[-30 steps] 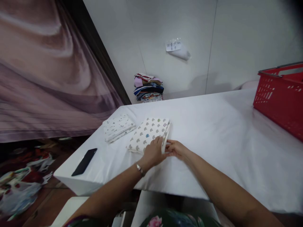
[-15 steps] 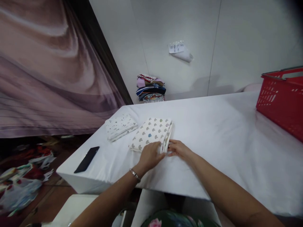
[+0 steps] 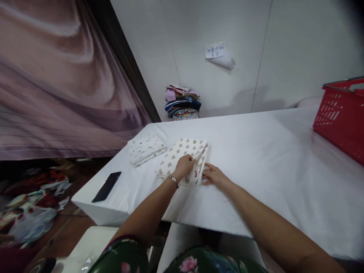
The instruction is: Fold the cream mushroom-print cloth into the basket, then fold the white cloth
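Observation:
A folded white cloth [image 3: 186, 146] with grey mushroom-like shapes and a few coloured ones lies on the table before me. My left hand [image 3: 185, 166] is closed on the cloth's top layer near its right side, pulling it up a little. Along the right edge, the fingers of my right hand [image 3: 215, 176] grip the folded layers, their tips partly hidden by the fabric. Beyond my left hand rests another folded white cloth [image 3: 146, 148] with small dark prints, which neither hand touches.
A black flat phone-like object [image 3: 107, 186] lies near the left edge of the white-covered table [image 3: 256, 151]. At the right stands a red plastic basket [image 3: 341, 117]. Stacked folded textiles [image 3: 182, 103] are by the wall. A pink curtain [image 3: 57, 83] hangs at left, above bagged items [image 3: 32, 223].
My left hand has moved up and over the patterned cloth and closed on its top layer, lifting the right side slightly. My right hand stays at the right edge. The view has shifted slightly.

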